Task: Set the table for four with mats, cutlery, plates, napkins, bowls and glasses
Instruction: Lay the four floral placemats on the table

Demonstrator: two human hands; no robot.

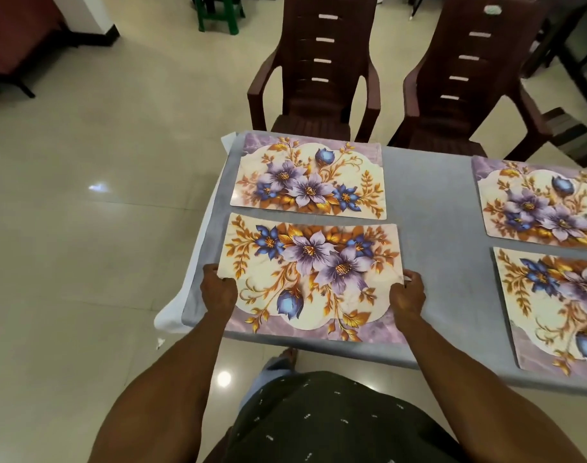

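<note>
A floral place mat [312, 279] lies on the near left part of the grey-clothed table [429, 228]. My left hand [218, 290] grips its left edge and my right hand [406, 292] grips its right edge, fingers curled under the rim. A second mat [308, 177] lies just beyond it on the far side. At the right, a third mat [545, 202] sits at the back and a fourth mat [559, 312] at the front, both cut off by the frame.
Two brown plastic chairs [315, 71] [469, 78] stand at the table's far side. The table's left edge drops to a shiny tiled floor [85, 228]. A green stool [218, 11] stands far back.
</note>
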